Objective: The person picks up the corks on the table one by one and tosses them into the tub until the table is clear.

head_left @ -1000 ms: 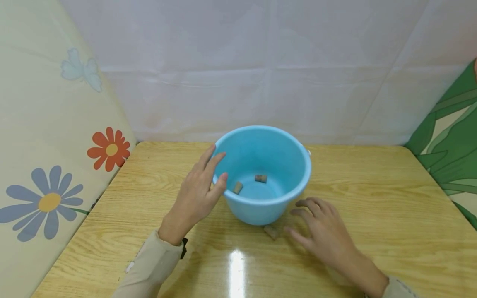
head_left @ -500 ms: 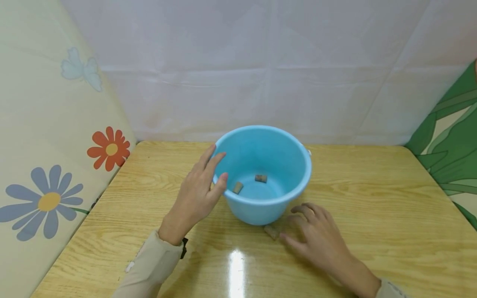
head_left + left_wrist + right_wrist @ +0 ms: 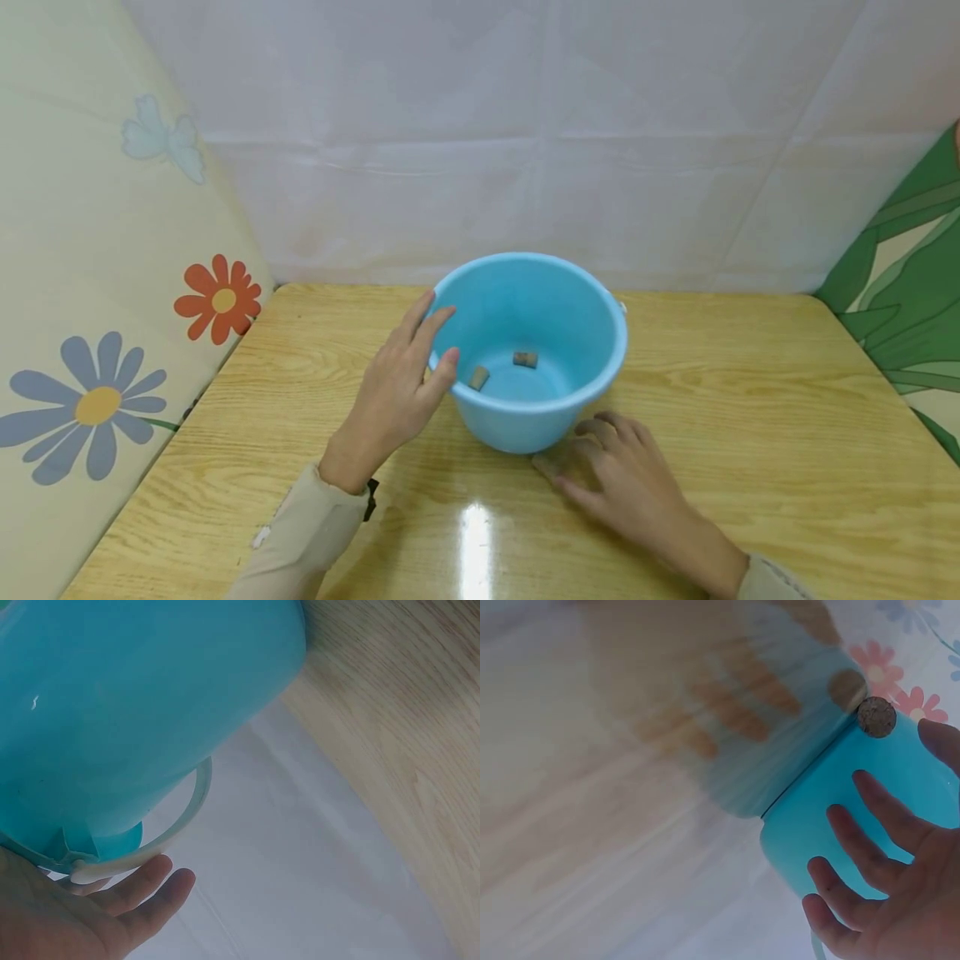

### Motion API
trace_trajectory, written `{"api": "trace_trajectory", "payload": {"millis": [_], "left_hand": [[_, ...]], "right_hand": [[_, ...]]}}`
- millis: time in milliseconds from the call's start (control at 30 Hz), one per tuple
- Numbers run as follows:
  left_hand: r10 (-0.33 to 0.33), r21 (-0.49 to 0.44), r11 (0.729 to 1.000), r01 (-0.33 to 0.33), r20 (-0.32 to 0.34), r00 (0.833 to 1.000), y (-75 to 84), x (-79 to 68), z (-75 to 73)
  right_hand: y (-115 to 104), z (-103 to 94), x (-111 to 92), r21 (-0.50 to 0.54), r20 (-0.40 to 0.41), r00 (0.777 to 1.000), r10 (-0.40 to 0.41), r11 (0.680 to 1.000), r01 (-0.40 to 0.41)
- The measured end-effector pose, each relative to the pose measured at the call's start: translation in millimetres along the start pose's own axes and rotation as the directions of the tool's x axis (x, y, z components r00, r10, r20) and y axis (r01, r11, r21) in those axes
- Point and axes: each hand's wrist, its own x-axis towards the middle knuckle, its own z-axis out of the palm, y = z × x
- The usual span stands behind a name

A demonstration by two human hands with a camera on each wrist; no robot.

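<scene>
A light blue bucket stands upright on the wooden table. My left hand rests on the left of its rim, thumb and a finger over the inner side, fingers fairly straight. In the left wrist view, other fingers lie outside, beside the white handle. Two corks lie on the bucket's floor. Another cork lies on the table against the bucket's near base. My right hand is beside it, fingers spread and slightly bent, thumb close to the cork; contact is unclear.
A white cloth wall stands behind the table. At the left is a cream panel with printed flowers; a green leaf-print panel stands at the right. The tabletop reflects the bucket and right hand.
My right hand has moved left and slightly down to the cork on the table, its thumb now partly covering the cork's end. The left hand and the bucket have stayed put.
</scene>
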Motion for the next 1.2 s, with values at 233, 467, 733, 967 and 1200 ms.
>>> {"api": "trace_trajectory", "payload": {"millis": [233, 467, 733, 967, 1200], "left_hand": [[0.003, 0.001, 1.0, -0.003, 0.001, 1.0, 0.4, 0.1, -0.3], [-0.004, -0.002, 1.0, 0.004, 0.004, 1.0, 0.6, 0.0, -0.5], [0.004, 0.002, 1.0, -0.004, 0.002, 1.0, 0.8, 0.4, -0.7], [0.003, -0.002, 1.0, -0.003, 0.001, 1.0, 0.9, 1.0, -0.8], [0.005, -0.002, 1.0, -0.005, 0.001, 1.0, 1.0, 1.0, -0.9]], "right_hand": [[-3.2, 2.2, 2.5, -0.015, 0.022, 1.0, -0.018, 1.0, 0.019], [-4.4, 4.6, 4.9, -0.025, 0.042, 0.999, -0.014, 1.0, 0.015], [-5.4, 5.1, 6.7, -0.019, 0.075, 0.997, 0.0, 1.0, 0.001], [-4.7, 5.9, 7.9, -0.011, 0.097, 0.995, 0.0, 1.0, 0.001], [-3.2, 5.7, 7.3, 0.008, 0.1, 0.995, -0.01, 1.0, 0.009]]}}
